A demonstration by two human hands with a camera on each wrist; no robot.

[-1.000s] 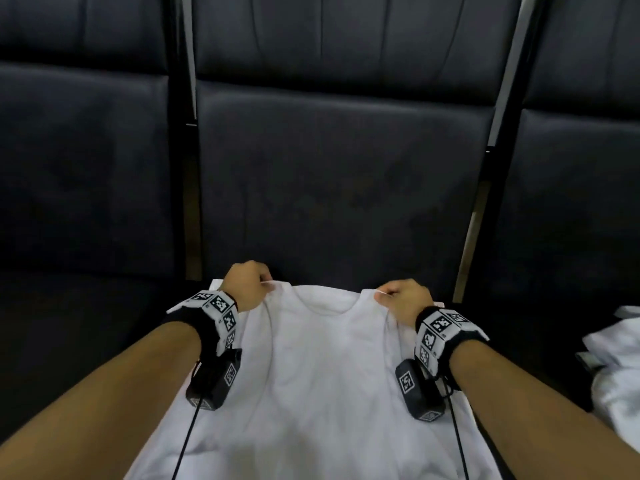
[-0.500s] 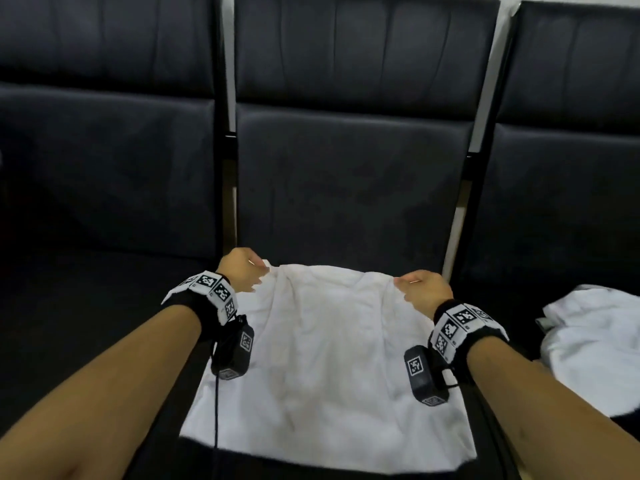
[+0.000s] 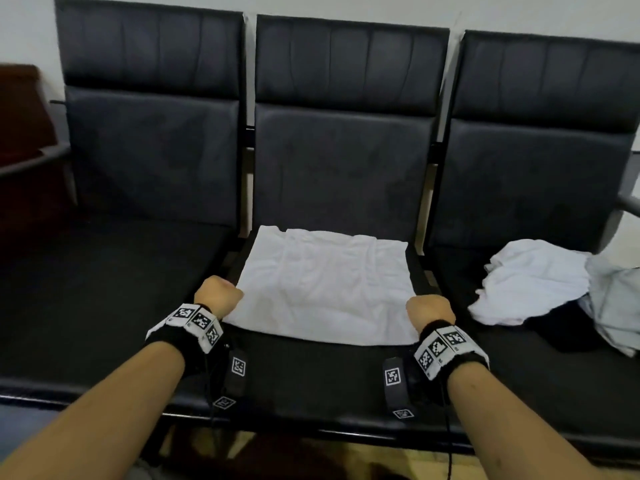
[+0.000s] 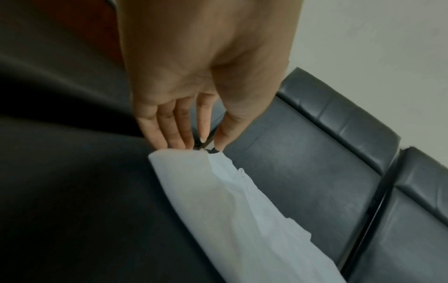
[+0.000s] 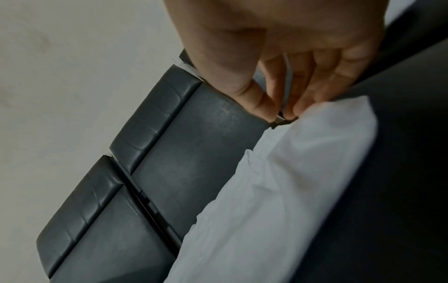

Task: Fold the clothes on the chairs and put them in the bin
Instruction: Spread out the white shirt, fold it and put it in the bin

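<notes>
Now the shirt [image 3: 323, 289] lies folded on the middle chair [image 3: 343, 168], laid down since a moment ago. My left hand [image 3: 217, 295] and right hand [image 3: 430, 310] sit at its near corners, fingers close together; I think they have just let go. More clothes [image 3: 533, 282] wait.

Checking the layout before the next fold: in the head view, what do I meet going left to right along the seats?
Empty left seat → left hand → white garment on the middle seat → right hand → pile of unfolded clothes on the right seat.
</notes>
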